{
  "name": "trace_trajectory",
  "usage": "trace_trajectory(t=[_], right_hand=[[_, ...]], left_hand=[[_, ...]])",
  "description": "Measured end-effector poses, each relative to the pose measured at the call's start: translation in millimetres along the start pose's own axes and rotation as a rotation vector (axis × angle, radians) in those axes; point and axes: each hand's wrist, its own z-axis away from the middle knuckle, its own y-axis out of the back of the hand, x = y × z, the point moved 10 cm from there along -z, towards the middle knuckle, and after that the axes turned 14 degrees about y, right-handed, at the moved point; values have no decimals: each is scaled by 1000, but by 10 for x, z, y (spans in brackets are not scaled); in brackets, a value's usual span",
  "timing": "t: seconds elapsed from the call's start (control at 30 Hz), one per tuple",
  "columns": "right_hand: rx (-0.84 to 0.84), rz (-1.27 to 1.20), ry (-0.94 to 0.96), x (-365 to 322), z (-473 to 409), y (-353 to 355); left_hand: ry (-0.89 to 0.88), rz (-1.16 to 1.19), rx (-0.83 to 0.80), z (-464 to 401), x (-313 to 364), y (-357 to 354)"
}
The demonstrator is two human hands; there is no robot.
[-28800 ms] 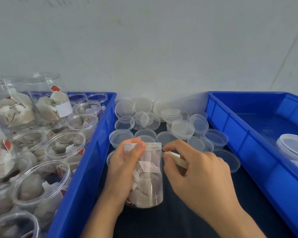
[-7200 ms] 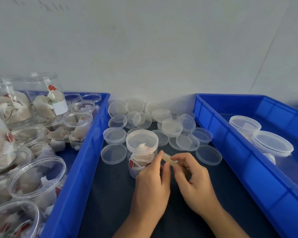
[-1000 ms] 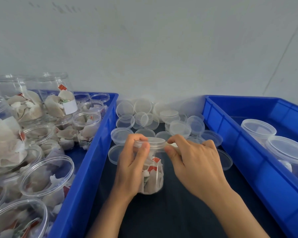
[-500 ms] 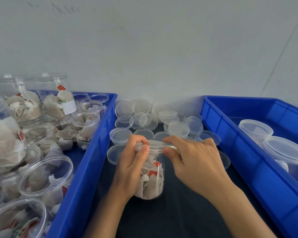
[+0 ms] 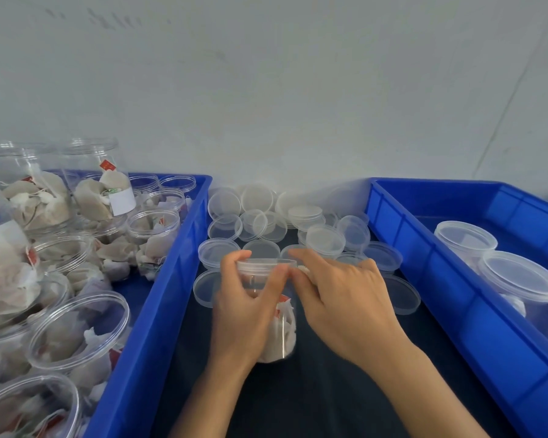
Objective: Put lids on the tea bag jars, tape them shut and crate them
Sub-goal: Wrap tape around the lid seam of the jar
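A clear tea bag jar [image 5: 282,330] with a lid [image 5: 264,266] on top stands on the dark mat between two blue crates. My left hand [image 5: 246,308] grips the jar's upper part, thumb and fingers round the lid rim. My right hand [image 5: 339,298] has its fingertips at the lid's right edge, pinching a pale roll of tape [image 5: 304,269] that is mostly hidden under the fingers. Two lidded jars [image 5: 519,279] sit in the right crate [image 5: 456,295].
The left blue crate [image 5: 159,311] holds several open jars of tea bags [image 5: 76,327], some stacked. A pile of loose clear lids [image 5: 298,222] lies on the mat behind the hands, against the grey wall. One lid [image 5: 399,294] lies right of my right hand.
The jar has turned a little in my left hand. My right hand has drawn in closer to the lid's right edge, and its thumb now meets my left thumb.
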Motion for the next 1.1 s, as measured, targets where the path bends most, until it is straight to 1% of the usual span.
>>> trace_trajectory(t=[0.1,0.17,0.23,0.33,0.4,0.6,0.73,0.9,1.1], right_hand=[[26,-221,-13,147,50,-25],[-16,-369,-52,242,86,-79],[-44,-466,-66,266,118,-105],[-18,-430,-63,280,141,-81],[-4,-381,-93,319,149,-58],[0,-285,-120,319,146,-18],[-47,-302,-133,341,141,-52],[-63,-328,-125,335,107,-27],[-133,-368,-119,308,91,-48]], left_hand=[[28,-9,-18,-55,-10,24],[53,-4,-30,-101,-42,62],[64,-13,-52,-122,-52,68],[87,10,-80,-115,-48,57],[94,29,-105,-107,-54,28],[112,67,-159,-99,-88,8],[130,71,-179,-96,-117,10],[143,76,-205,-90,-129,20],[201,106,-285,-73,-177,-31]])
